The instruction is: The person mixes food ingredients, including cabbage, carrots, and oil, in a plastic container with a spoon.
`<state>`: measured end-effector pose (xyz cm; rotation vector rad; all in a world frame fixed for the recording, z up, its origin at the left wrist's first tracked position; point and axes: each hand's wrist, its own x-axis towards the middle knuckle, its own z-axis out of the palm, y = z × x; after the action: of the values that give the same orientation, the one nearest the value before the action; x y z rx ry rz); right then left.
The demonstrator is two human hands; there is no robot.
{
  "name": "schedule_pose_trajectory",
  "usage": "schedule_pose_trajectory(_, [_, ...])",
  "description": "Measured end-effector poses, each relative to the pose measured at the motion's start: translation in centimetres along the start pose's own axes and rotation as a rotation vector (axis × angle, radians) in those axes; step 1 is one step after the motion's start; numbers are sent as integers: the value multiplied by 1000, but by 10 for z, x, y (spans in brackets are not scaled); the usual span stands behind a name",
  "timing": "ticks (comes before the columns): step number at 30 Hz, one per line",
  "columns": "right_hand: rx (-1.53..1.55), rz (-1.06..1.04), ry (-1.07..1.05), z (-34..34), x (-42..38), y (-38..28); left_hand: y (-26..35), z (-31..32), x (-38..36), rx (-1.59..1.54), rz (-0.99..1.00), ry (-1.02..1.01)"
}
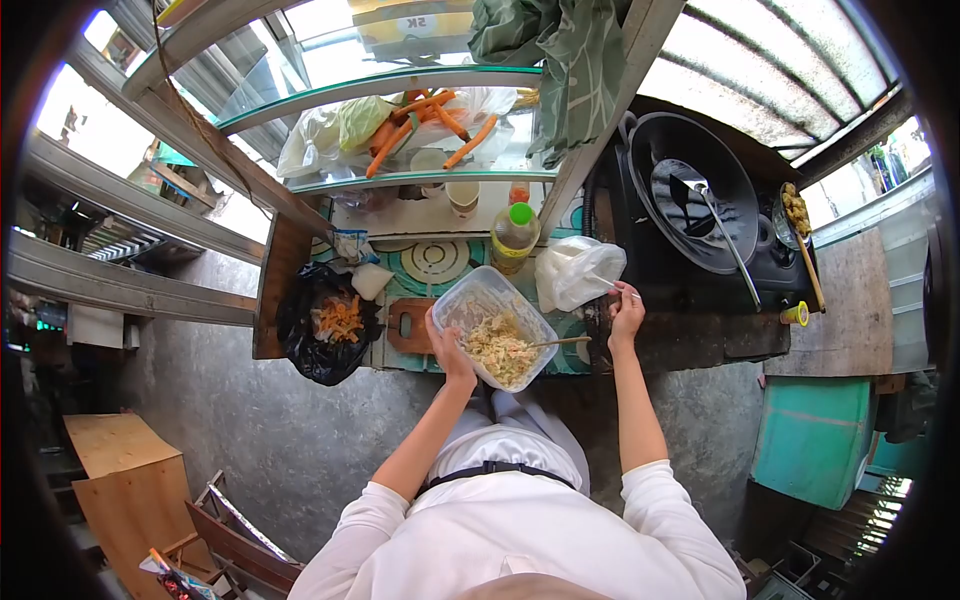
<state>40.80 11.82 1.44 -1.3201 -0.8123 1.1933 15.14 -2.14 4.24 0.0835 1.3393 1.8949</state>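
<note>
My left hand (pixel 450 352) is closed on the left wall of a clear plastic container (pixel 462 300), which tilts toward me. Inside lies a shredded, pale vegetable mixture (pixel 503 350), and a spoon (pixel 560 342) rests in it with its handle pointing right. Beside the container, my right hand (pixel 626 314) pinches a thin, whitish handle (pixel 612 286) that reaches to the white plastic bag (pixel 575 272). What that handle ends in is hidden by the bag. A bottle with a green cap (pixel 515 238) stands just behind the container.
A black wok (pixel 690 190) with a ladle (pixel 728 240) sits on the stove at right. A black bag of orange peelings (pixel 338 318) and a wooden chopping board (pixel 408 325) are at left. Carrots (pixel 425 125) lie on the glass shelf above.
</note>
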Motion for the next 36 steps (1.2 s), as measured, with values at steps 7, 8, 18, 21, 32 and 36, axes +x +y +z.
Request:
schedule_pose_trajectory(7, [43,-4,57,-21,-4,-9,-15,12,-3,-40,-41,-17])
schedule_pose_trajectory(8, [49,-3,61,-23,-6,-10,-17,11,-2,-31,-46,-22])
schedule_pose_trajectory(18, [113,-64,57,-34,-68,-65,-25,22,-7,44,-33,13])
schedule_pose_trajectory(21, [67,-82,11,-23,-100,-83,-31,20,-5,76,-10,0])
schedule_pose_trajectory(32, [-774,-725,-505,-8,-183,-84,-29,23,-14,-28,-10,-46])
schedule_pose_trajectory(36, [-735,-868,-445,-13,-175,-87,-25,23,-13,0,24,-82])
